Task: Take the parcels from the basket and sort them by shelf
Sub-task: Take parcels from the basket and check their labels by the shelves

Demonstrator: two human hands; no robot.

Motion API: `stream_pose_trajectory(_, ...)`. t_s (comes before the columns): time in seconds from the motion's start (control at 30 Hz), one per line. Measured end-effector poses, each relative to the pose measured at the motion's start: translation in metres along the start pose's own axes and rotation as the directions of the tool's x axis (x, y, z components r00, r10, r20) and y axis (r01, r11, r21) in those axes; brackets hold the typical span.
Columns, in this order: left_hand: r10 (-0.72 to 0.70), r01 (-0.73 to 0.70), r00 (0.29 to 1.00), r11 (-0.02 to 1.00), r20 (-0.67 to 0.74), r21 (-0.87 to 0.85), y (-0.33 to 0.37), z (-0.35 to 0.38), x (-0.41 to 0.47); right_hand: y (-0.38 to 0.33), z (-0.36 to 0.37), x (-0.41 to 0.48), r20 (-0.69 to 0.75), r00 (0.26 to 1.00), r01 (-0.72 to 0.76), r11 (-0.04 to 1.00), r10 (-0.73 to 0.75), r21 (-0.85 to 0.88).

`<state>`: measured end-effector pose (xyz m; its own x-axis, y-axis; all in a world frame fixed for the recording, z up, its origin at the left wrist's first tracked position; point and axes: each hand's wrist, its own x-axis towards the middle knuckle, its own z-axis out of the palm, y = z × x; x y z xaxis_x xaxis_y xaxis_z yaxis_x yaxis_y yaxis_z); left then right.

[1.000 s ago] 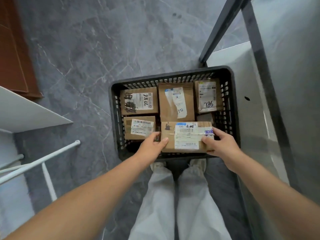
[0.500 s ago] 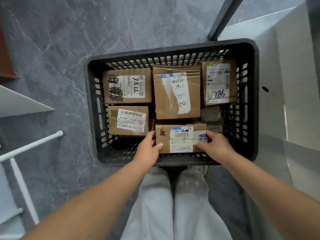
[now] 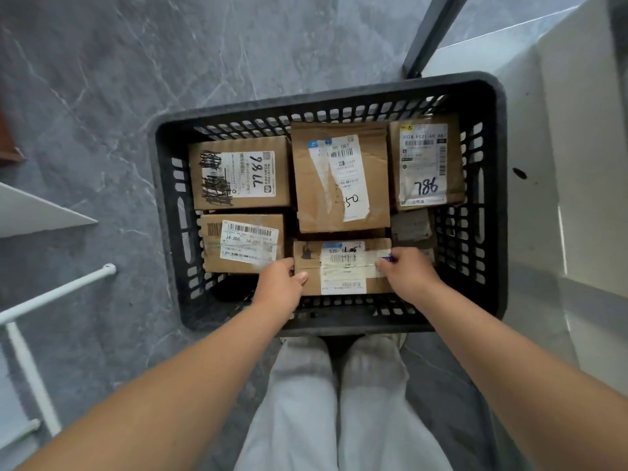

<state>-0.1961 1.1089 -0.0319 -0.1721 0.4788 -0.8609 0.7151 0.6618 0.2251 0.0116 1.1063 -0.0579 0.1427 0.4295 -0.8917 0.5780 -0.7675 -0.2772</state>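
Leaned in closer over the basket [image 3: 499, 198] since a second ago, left hand [image 3: 280, 283] and right hand [image 3: 407, 271] now clamped on the near box [image 3: 343, 266], not lifted yet, other parcels untouched.

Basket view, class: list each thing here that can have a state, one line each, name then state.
Basket: on the floor, holding several parcels.
Front parcel: in the basket, gripped at both ends.
Left hand: closed on the front parcel's left end.
Right hand: closed on its right end.
Parcel marked 786: untouched, label up, far right corner.
Tall middle parcel: untouched, label peeling and torn.
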Motion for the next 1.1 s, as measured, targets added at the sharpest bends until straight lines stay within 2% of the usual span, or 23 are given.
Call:
stream_pose_trajectory(0.13,-0.068,0.068,0.996,0.998,-0.052,-0.005,-0.005,0.015,-0.008,0.009,0.006,-0.008,0.010,1.000,-0.013,1.000,0.013,0.018)
stream_pose_trajectory(0.27,-0.122,0.139,0.987,0.976,-0.105,0.168,0.014,0.017,-0.019,0.002,0.012,-0.022,0.004,0.997,-0.071,0.997,0.071,0.002)
stream_pose_trajectory(0.33,-0.104,0.137,0.983,0.965,-0.154,0.222,0.032,0.011,-0.025,-0.012,0.016,-0.033,-0.028,0.986,-0.165,0.985,0.163,-0.060)
stream_pose_trajectory(0.43,0.011,0.055,0.978,0.951,-0.210,0.303,0.062,-0.002,-0.033,-0.036,0.019,-0.053,-0.113,0.963,-0.260,0.953,0.245,-0.154)
stream_pose_trajectory(0.53,0.154,-0.076,0.967,0.936,-0.205,0.344,0.089,-0.026,-0.043,-0.066,0.006,-0.073,-0.117,0.978,-0.188,0.976,0.174,-0.114)
stream_pose_trajectory(0.6,0.240,-0.162,0.948,0.930,-0.211,0.331,0.107,-0.047,-0.059,-0.091,-0.015,-0.093,-0.118,0.989,-0.091,0.996,0.088,-0.022)
stream_pose_trajectory(0.67,0.312,-0.236,0.924,0.920,-0.221,0.313,0.127,-0.074,-0.085,-0.118,-0.042,-0.119,-0.182,0.983,0.034,0.999,-0.030,0.015)
stream_pose_trajectory(0.73,0.391,-0.311,0.887,0.899,-0.246,0.308,0.151,-0.108,-0.117,-0.147,-0.078,-0.149,-0.274,0.952,0.135,0.990,-0.139,-0.032)
stream_pose_trajectory(0.83,0.507,-0.396,0.807,0.845,-0.303,0.359,0.188,-0.173,-0.179,-0.203,-0.133,-0.209,-0.324,0.914,0.240,0.969,-0.246,-0.059)
stream_pose_trajectory(0.9,0.562,-0.435,0.729,0.821,-0.390,0.370,0.215,-0.225,-0.230,-0.247,-0.172,-0.263,-0.359,0.856,0.361,0.927,-0.371,-0.098)
stream_pose_trajectory(1.0,0.656,-0.506,0.531,0.753,-0.537,0.420,0.253,-0.307,-0.317,-0.314,-0.230,-0.361,-0.432,0.688,0.555,0.806,-0.584,-0.206)
stream_pose_trajectory(1.1,0.718,-0.546,0.282,0.665,-0.636,0.509,0.286,-0.377,-0.412,-0.367,-0.278,-0.468,-0.554,0.478,0.644,0.701,-0.681,-0.306)
